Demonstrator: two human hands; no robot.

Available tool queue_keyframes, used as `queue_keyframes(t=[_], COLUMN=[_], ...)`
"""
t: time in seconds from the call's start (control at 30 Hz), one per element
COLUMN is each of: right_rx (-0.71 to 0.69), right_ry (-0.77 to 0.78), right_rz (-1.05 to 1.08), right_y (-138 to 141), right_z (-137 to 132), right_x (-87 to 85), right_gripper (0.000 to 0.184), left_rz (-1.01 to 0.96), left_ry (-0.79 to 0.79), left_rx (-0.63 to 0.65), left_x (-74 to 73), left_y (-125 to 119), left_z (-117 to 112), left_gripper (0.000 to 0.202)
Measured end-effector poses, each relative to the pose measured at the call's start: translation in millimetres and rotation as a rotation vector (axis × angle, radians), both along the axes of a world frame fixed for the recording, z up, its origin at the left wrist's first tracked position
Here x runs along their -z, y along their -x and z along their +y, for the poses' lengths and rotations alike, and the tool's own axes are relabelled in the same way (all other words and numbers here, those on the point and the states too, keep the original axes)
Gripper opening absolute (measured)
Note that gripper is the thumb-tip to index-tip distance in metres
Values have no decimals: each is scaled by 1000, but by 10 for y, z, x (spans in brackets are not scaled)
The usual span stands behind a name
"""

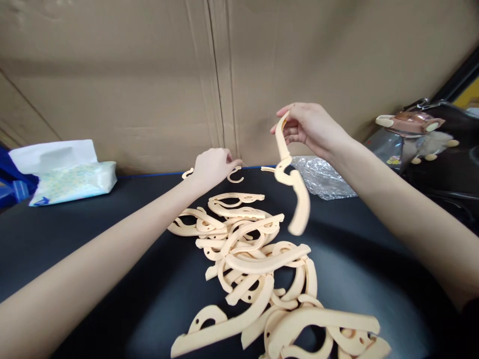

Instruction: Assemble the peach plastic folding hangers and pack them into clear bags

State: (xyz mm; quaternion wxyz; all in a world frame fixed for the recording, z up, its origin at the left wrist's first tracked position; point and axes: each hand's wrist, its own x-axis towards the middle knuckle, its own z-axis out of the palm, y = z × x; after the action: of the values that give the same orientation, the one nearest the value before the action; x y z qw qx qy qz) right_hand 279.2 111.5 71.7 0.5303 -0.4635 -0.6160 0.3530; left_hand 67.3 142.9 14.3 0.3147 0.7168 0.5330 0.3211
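Note:
My right hand (305, 124) is raised above the back of the table. Its thumb and fingers pinch one end of a cream plastic folding hanger (284, 172), which hangs down with its arms unfolded around the middle joint. Over by the table's back edge, my left hand (215, 167) is closed, its fingertips at a cream hanger hook (235, 174) that pokes out below them. The rest of that piece is hidden. Several folded hangers lie in a loose, overlapping pile (258, 259) between my forearms.
A tissue pack (73, 177) lies at the left on the black table (149, 294). Crumpled clear plastic (324, 177) sits behind my right forearm. A bottle with a brown lid (409, 122) stands farther right. A cardboard wall (149, 85) rises behind the table.

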Motion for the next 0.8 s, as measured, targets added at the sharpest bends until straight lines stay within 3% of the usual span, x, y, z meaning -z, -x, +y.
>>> queue_keyframes(t=[0.07,0.13,0.17,0.27,0.33,0.4,0.47,0.53,0.63,0.8], right_rx=[-14,10,31,142,274,345,242,56,-67,-79], right_ry=[19,3,-17,-145,-335,-599,-821,-900,-831,-728], right_rz=[68,97,92,-122,-481,-897,-1211,-1369,-1425,-1466], right_y=[25,53,63,67,72,105,170,250,343,381], right_z=[0,17,31,64,52,5,-63,-134,-219,-278], right_x=[21,55,76,150,197,235,265,290,320,366], right_gripper=[13,14,14,12,12,15,18,22,28,26], left_rz=[-101,-309,-418,-580,-555,-518,-476,-434,-386,-351], left_ry=[81,296,398,486,443,411,376,349,328,332], left_rx=[79,229,285,284,231,204,184,166,123,76], left_x=[-96,-176,-206,-257,-266,-268,-272,-283,-307,-324], left_y=[15,38,52,92,107,109,103,95,89,89], left_z=[-109,-216,-266,-396,-466,-521,-559,-582,-596,-595], left_gripper=[47,73,75,35,14,15,18,25,33,32])
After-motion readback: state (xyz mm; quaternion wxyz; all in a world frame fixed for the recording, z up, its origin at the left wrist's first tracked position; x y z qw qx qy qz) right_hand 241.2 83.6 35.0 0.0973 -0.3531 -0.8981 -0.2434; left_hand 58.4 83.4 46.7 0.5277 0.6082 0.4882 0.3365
